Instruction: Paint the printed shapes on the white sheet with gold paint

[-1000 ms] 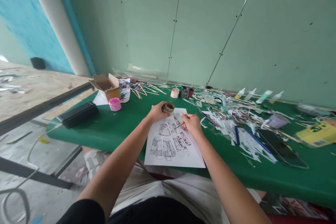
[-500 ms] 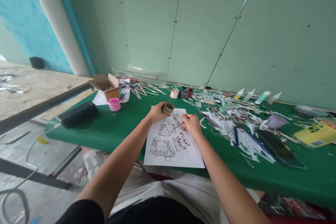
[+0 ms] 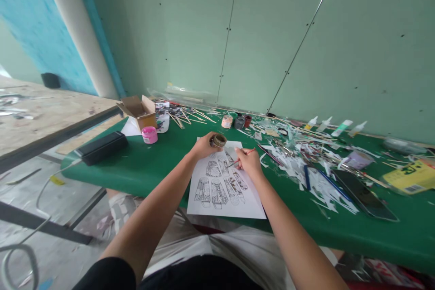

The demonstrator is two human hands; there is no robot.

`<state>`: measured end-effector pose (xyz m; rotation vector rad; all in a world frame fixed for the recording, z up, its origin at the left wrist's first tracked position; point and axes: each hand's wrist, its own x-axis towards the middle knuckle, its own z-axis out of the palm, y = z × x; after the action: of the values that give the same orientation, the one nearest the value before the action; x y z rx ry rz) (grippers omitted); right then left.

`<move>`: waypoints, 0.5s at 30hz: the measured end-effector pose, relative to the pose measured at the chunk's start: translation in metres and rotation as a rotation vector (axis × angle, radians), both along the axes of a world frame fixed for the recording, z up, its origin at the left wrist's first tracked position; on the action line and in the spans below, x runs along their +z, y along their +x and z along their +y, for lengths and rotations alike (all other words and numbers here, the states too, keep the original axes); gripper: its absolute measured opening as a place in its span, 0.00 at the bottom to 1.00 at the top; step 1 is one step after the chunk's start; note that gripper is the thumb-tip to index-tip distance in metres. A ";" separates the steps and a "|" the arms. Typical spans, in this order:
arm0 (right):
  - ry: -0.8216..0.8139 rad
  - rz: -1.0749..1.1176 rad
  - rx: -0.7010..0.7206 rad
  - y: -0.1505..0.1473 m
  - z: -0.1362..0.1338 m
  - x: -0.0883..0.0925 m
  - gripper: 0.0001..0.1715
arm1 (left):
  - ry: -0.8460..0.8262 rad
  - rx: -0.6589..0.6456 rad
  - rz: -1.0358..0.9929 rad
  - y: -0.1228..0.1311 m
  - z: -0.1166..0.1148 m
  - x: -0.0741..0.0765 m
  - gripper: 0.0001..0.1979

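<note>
My left hand is closed around a small open paint jar with brownish paint, held over the top of a white sheet. Between the fingers of my right hand is a thin red paintbrush, its tip pointing down and left at the paper. The sheet of paper lies on the green table and carries several black line drawings of patterned pieces. Brown colour shows on some shapes at its right side. My right hand rests at the sheet's right edge.
Paper scraps, a phone and a yellow packet lie to the right. Behind stand a peach paint jar and dark jars. On the left are a pink jar, a cardboard box and a black power box.
The whole view has shifted slightly. Both hands stay almost in place, the left on the jar and the right on the brush.
</note>
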<state>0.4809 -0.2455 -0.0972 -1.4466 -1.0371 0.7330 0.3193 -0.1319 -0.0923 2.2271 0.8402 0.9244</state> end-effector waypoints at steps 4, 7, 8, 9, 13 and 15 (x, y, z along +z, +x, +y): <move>0.012 -0.023 0.010 0.000 0.000 0.000 0.24 | -0.007 0.017 0.015 0.000 -0.001 0.002 0.25; 0.010 -0.036 -0.009 0.000 0.000 0.002 0.24 | -0.009 0.008 0.007 0.000 -0.002 0.002 0.25; 0.002 -0.024 -0.015 -0.001 0.000 0.002 0.24 | -0.010 0.007 0.005 0.000 -0.002 0.002 0.25; -0.006 -0.009 -0.018 -0.001 0.000 0.002 0.24 | -0.011 0.007 0.007 0.000 -0.001 0.002 0.25; 0.006 -0.005 0.000 0.000 0.001 0.000 0.24 | -0.012 0.003 0.007 0.000 -0.001 0.002 0.25; 0.022 -0.028 0.003 0.000 0.001 -0.001 0.24 | -0.012 -0.001 0.001 0.000 -0.001 0.002 0.25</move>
<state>0.4807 -0.2446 -0.0979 -1.4403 -1.0657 0.7036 0.3194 -0.1331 -0.0901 2.2174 0.8429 0.9159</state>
